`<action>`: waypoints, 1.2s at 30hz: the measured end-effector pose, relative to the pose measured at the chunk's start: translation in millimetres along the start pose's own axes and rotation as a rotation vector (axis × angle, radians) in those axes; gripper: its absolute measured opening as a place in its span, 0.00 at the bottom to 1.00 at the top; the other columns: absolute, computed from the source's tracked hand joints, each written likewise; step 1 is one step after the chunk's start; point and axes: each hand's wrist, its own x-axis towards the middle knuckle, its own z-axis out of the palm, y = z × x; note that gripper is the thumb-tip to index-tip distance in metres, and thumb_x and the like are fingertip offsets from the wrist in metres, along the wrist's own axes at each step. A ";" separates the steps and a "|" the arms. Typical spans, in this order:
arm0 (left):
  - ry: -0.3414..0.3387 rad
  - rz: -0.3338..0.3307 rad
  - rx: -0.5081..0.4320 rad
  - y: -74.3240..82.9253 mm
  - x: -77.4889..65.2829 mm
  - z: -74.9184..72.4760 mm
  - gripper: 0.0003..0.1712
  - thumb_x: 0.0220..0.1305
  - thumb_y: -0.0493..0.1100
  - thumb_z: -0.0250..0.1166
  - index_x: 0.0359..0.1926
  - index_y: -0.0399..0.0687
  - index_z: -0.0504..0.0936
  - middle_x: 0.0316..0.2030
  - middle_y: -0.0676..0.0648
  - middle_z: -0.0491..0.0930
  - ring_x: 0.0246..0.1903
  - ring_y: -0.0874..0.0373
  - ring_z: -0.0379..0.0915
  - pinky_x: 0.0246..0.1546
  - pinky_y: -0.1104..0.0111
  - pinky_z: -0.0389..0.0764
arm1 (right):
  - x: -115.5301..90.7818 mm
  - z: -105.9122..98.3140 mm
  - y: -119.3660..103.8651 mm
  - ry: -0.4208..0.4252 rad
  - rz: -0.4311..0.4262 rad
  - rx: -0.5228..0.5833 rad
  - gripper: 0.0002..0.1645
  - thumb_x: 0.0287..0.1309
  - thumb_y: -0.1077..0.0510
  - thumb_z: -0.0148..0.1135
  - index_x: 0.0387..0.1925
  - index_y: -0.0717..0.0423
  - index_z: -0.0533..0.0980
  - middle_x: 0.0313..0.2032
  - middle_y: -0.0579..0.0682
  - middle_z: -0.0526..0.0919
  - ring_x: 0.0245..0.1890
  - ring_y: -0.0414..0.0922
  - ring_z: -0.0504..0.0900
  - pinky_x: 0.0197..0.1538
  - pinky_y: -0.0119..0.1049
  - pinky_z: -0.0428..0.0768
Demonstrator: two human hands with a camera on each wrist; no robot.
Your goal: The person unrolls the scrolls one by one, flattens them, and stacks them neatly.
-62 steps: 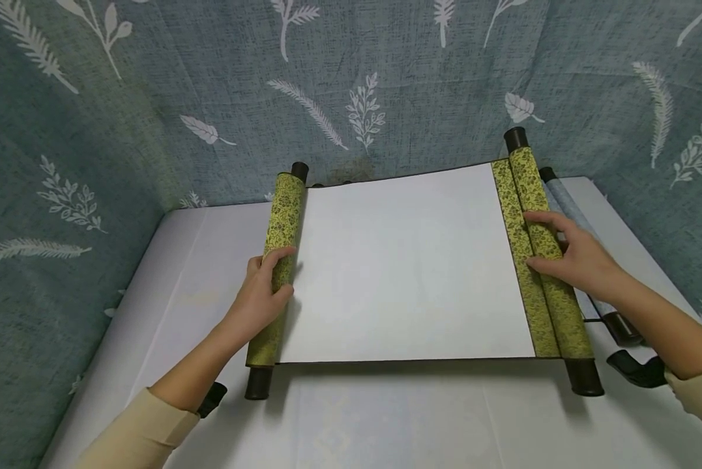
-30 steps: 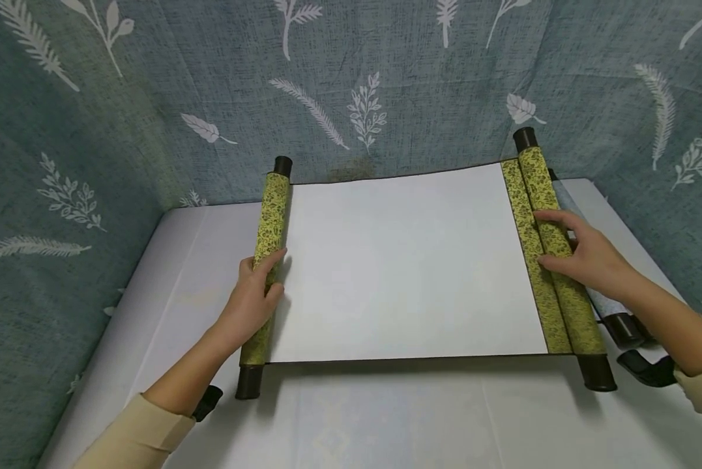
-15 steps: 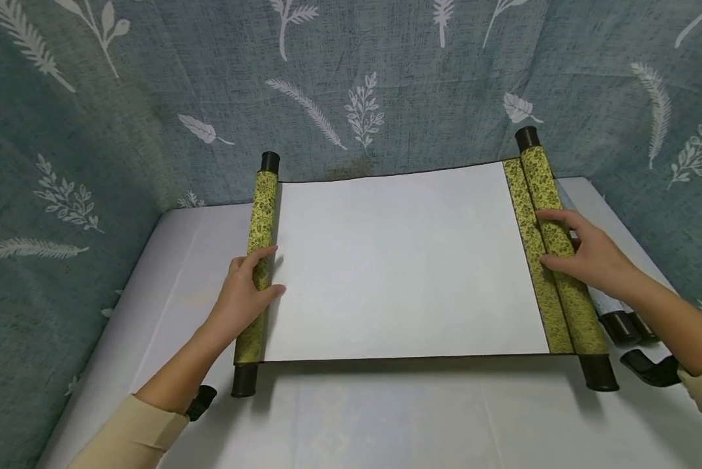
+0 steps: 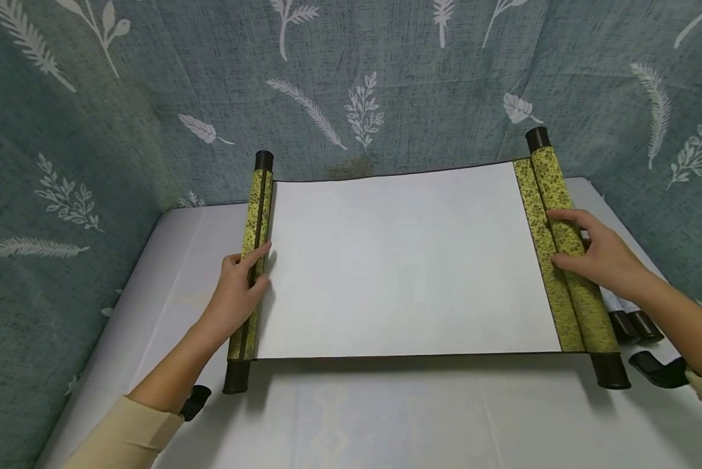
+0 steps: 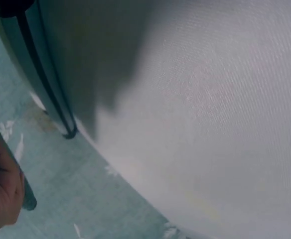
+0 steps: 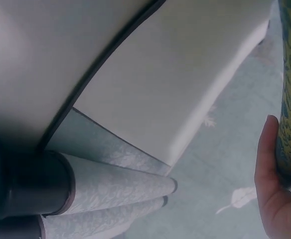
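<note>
A hanging scroll lies stretched between two black-ended rollers, with plain white paper between yellow-green patterned bands. My left hand grips the left roller, fingers over its far side and thumb at the paper's edge. A dark stripe runs along that roller. At the other end, my right hand holds the thicker right roller, its thumb and a finger reaching onto the flat band beside it. The left wrist view catches the left hand at its edge; the right wrist view shows the right hand around the patterned roller.
Partly under the scroll's right end lies another scroll with pale blue-grey rollers and black ends. The white table meets a leaf-printed blue-green cloth at the back and sides. Black wrist straps show at both sleeves.
The left roller has moved left and grown thinner, while the right roller has shifted right. More white paper shows between them. A dark stripe has come into view on the left roller.
</note>
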 end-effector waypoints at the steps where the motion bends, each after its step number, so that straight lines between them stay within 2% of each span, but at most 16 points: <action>1: 0.002 -0.001 -0.001 0.0 0.0 0.6 0.33 0.68 0.37 0.54 0.72 0.47 0.56 0.61 0.22 0.48 0.33 0.42 0.66 0.29 0.58 0.69 | -0.2 -0.1 0.6 -0.001 0.003 0.000 0.45 0.56 0.67 0.62 0.71 0.57 0.52 0.69 0.65 0.54 0.67 0.68 0.50 0.57 0.67 0.54; 4: 0.012 -0.003 -0.007 0.1 -0.4 1.8 0.38 0.64 0.38 0.62 0.72 0.48 0.57 0.60 0.23 0.51 0.52 0.34 0.60 0.38 0.52 0.71 | -1.2 -0.3 1.4 -0.003 0.009 -0.001 0.45 0.56 0.67 0.62 0.71 0.58 0.52 0.69 0.65 0.54 0.67 0.68 0.50 0.57 0.67 0.54; 9: 0.018 -0.001 -0.046 -1.8 -1.1 -0.2 0.38 0.63 0.33 0.56 0.72 0.48 0.55 0.63 0.25 0.48 0.56 0.32 0.59 0.34 0.54 0.68 | -2.8 -1.5 1.9 -0.001 0.008 -0.005 0.45 0.56 0.67 0.62 0.71 0.58 0.52 0.69 0.66 0.54 0.67 0.68 0.50 0.57 0.67 0.55; 12: 0.018 0.006 -0.068 -4.5 -1.4 -2.1 0.36 0.64 0.32 0.50 0.73 0.48 0.53 0.64 0.25 0.46 0.35 0.42 0.68 0.26 0.60 0.65 | -3.7 -3.7 4.4 0.002 0.004 0.002 0.44 0.56 0.67 0.61 0.71 0.59 0.52 0.68 0.66 0.54 0.67 0.68 0.49 0.56 0.67 0.54; 14: 0.012 0.008 -0.077 -6.3 -1.9 -2.9 0.35 0.65 0.33 0.46 0.73 0.48 0.51 0.64 0.25 0.44 0.22 0.52 0.61 0.22 0.63 0.63 | -4.2 -5.1 6.5 0.005 0.006 0.006 0.44 0.57 0.67 0.61 0.71 0.58 0.52 0.68 0.66 0.54 0.67 0.68 0.49 0.56 0.66 0.54; 16: 0.001 0.005 -0.080 -7.5 -2.5 -2.9 0.35 0.66 0.34 0.44 0.73 0.48 0.50 0.64 0.25 0.43 0.16 0.58 0.49 0.20 0.64 0.62 | -4.5 -5.8 8.3 0.005 0.009 0.007 0.44 0.57 0.67 0.61 0.71 0.58 0.52 0.68 0.66 0.54 0.67 0.68 0.49 0.56 0.66 0.54; 19: -0.003 0.004 -0.072 -9.0 -3.0 -2.0 0.34 0.67 0.35 0.43 0.74 0.48 0.50 0.64 0.25 0.44 0.17 0.58 0.51 0.21 0.63 0.63 | -4.9 -6.0 9.8 0.006 0.016 0.004 0.44 0.57 0.67 0.61 0.71 0.58 0.52 0.68 0.65 0.54 0.67 0.68 0.49 0.56 0.66 0.54; 22: 0.015 0.013 -0.059 -10.1 -2.3 -1.2 0.34 0.68 0.35 0.49 0.73 0.46 0.51 0.63 0.25 0.46 0.30 0.45 0.66 0.28 0.56 0.68 | -5.2 -6.3 10.7 0.010 0.013 -0.001 0.43 0.57 0.67 0.61 0.71 0.58 0.52 0.68 0.65 0.54 0.67 0.68 0.49 0.55 0.66 0.55; 23: 0.023 0.016 -0.058 -10.5 -1.8 -1.2 0.35 0.67 0.35 0.51 0.73 0.46 0.52 0.63 0.25 0.47 0.38 0.40 0.67 0.32 0.53 0.69 | -5.2 -6.5 11.0 0.013 0.012 -0.006 0.43 0.57 0.67 0.61 0.71 0.58 0.52 0.68 0.65 0.55 0.67 0.67 0.49 0.54 0.65 0.56; 25: 0.033 0.032 -0.062 -11.1 0.1 -1.8 0.36 0.66 0.34 0.54 0.72 0.44 0.53 0.62 0.25 0.49 0.54 0.33 0.59 0.40 0.48 0.68 | -4.5 -7.4 12.2 0.018 -0.008 -0.030 0.42 0.58 0.67 0.60 0.70 0.60 0.53 0.68 0.66 0.55 0.65 0.66 0.53 0.52 0.53 0.64; 27: 0.033 0.053 -0.076 -12.0 2.7 -2.7 0.36 0.66 0.34 0.55 0.72 0.43 0.53 0.63 0.26 0.49 0.61 0.32 0.51 0.45 0.45 0.65 | -2.5 -9.1 13.5 0.013 -0.036 -0.052 0.41 0.58 0.68 0.59 0.70 0.62 0.52 0.67 0.68 0.55 0.50 0.58 0.71 0.40 0.42 0.70; 28: 0.029 0.064 -0.085 -12.4 4.4 -3.0 0.36 0.66 0.34 0.55 0.72 0.42 0.52 0.64 0.26 0.50 0.62 0.32 0.50 0.45 0.45 0.64 | -0.8 -10.4 13.9 0.008 -0.045 -0.066 0.41 0.59 0.68 0.58 0.70 0.62 0.52 0.67 0.69 0.54 0.39 0.53 0.75 0.32 0.39 0.69; 29: 0.024 0.072 -0.093 -12.5 6.0 -3.1 0.36 0.67 0.34 0.54 0.72 0.42 0.52 0.64 0.27 0.50 0.62 0.33 0.49 0.46 0.45 0.63 | 1.4 -12.0 14.2 -0.002 -0.047 -0.073 0.41 0.60 0.68 0.57 0.70 0.63 0.51 0.67 0.69 0.54 0.27 0.48 0.73 0.25 0.36 0.66; 31: 0.015 0.089 -0.109 -12.8 10.2 -2.8 0.35 0.67 0.35 0.53 0.72 0.41 0.51 0.66 0.29 0.50 0.63 0.34 0.47 0.46 0.46 0.62 | 7.7 -15.7 14.8 -0.031 -0.034 -0.080 0.41 0.61 0.67 0.56 0.71 0.63 0.49 0.67 0.71 0.51 0.13 0.41 0.59 0.18 0.37 0.61; 32: 0.011 0.095 -0.119 -12.9 12.5 -2.4 0.35 0.68 0.35 0.53 0.72 0.41 0.50 0.66 0.29 0.50 0.64 0.34 0.46 0.48 0.45 0.61 | 11.9 -17.5 14.8 -0.050 -0.004 -0.081 0.41 0.62 0.67 0.56 0.71 0.62 0.48 0.68 0.71 0.48 0.10 0.39 0.52 0.16 0.38 0.60; 36: -0.011 0.107 -0.147 -11.1 24.1 1.9 0.35 0.69 0.36 0.53 0.72 0.41 0.49 0.68 0.32 0.49 0.67 0.34 0.43 0.56 0.41 0.58 | 29.1 -22.6 18.8 -0.131 0.125 -0.104 0.44 0.63 0.66 0.54 0.73 0.59 0.43 0.71 0.70 0.40 0.14 0.44 0.59 0.20 0.41 0.63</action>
